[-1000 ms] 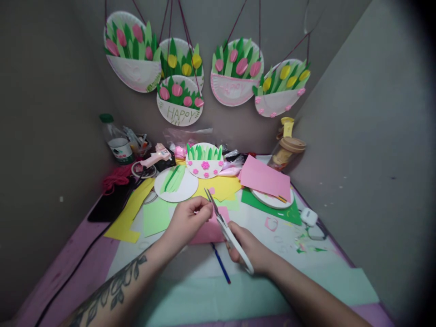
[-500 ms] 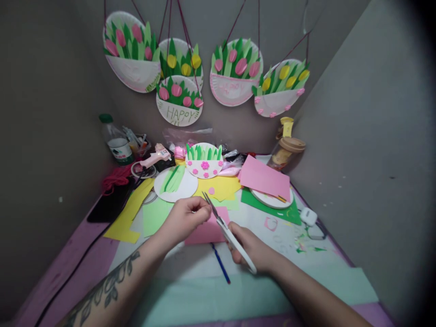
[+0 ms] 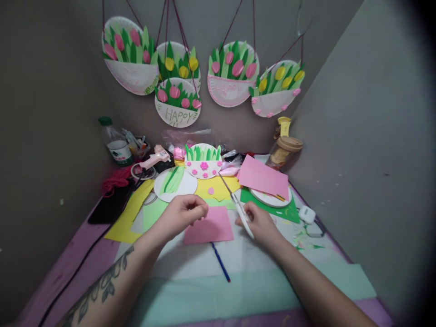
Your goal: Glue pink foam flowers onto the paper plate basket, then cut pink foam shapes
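Note:
My right hand (image 3: 260,222) grips white-handled scissors (image 3: 242,213), whose blades look closed and point up and away. Over the left part of a pink paper sheet (image 3: 218,227), my left hand (image 3: 187,211) is closed in a pinch; whatever its fingers hold is too small or hidden to make out. A blue pen (image 3: 220,262) lies just below the pink sheet. Beyond my hands, a small pink paper piece (image 3: 211,190) rests on yellow paper (image 3: 228,184). A half-plate pocket with green paper leaves and pink flowers (image 3: 203,168) stands behind it.
To the left are a paper plate with green strips (image 3: 163,193), a pink glue gun (image 3: 156,156), a bottle (image 3: 117,145) and red yarn (image 3: 116,179). Pink sheets (image 3: 264,177), green paper (image 3: 293,213), a lidded cup (image 3: 284,152) and a white case (image 3: 307,214) sit right. Plate crafts (image 3: 131,77) hang above.
My right hand has drawn the scissors away to the right from my left hand, and their blades have closed. A pink scrap at right is now hidden behind my right hand.

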`<state>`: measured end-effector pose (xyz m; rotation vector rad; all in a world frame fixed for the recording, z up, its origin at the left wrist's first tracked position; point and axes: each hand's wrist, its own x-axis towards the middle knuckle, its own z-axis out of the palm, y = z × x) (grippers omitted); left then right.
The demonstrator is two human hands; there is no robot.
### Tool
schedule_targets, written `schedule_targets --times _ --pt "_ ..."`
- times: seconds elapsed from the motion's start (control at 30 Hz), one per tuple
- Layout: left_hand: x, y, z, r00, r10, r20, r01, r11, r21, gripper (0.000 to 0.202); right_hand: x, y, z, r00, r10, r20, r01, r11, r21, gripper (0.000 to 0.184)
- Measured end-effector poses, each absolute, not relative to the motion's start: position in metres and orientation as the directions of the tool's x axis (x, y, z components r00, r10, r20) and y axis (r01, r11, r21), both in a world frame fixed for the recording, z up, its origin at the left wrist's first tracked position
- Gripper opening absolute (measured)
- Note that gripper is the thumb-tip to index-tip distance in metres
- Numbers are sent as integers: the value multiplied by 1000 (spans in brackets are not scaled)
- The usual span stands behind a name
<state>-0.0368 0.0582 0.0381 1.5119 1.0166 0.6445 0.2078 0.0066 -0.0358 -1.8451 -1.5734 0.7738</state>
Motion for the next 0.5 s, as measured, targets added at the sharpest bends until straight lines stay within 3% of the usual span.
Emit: schedule_targets --times 0.1,0.23,0.4,0.5 --pt "-32 60 32 432 893 -122 113 81 990 8 219 15 -39 297 955 -20 833 -269 -484 27" --pt "-27 62 19 378 915 -138 -46 168 985 11 220 14 -39 258 963 -73 933 -268 -238 25" --pt "-23 62 7 293 926 -237 -192 300 934 18 216 9 -28 203 974 -99 958 -219 -188 31" --pt "-19 59 3 268 915 -302 -269 373 888 21 216 6 -21 216 976 -19 954 -215 -211 27"
